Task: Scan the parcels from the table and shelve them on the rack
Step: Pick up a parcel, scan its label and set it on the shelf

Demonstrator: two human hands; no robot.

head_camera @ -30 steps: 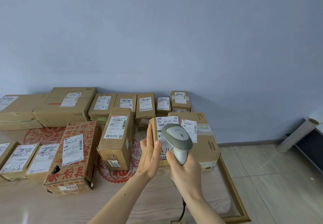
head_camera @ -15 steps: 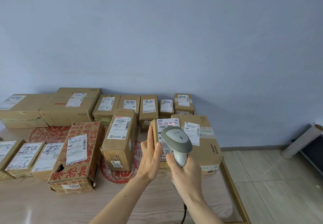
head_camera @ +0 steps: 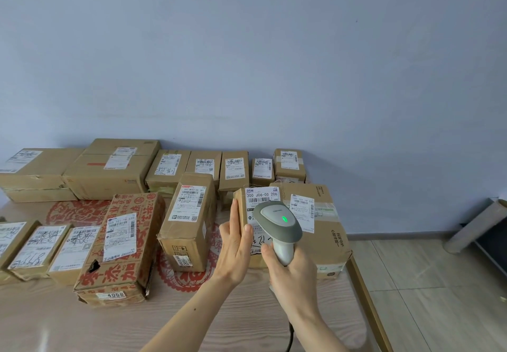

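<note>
The parcels are matt brown corrugated cardboard, the small one held upright (head_camera: pixel 242 209) showing a white paper label with a slight sheen. The big red-printed box (head_camera: pixel 123 244) looks rough and scuffed, its front face torn and its lower corners crushed. The box at the right (head_camera: pixel 326 231) carries glossy clear tape across its top. The scanner (head_camera: pixel 277 222) is smooth plastic, a pale satin head cap on a darker grey matt body, its handle light grey. The tabletop (head_camera: pixel 82 327) is pale wood grain under a glossy sheet that reflects light. The floor (head_camera: pixel 439 296) is smooth, faintly shiny tile.
</note>
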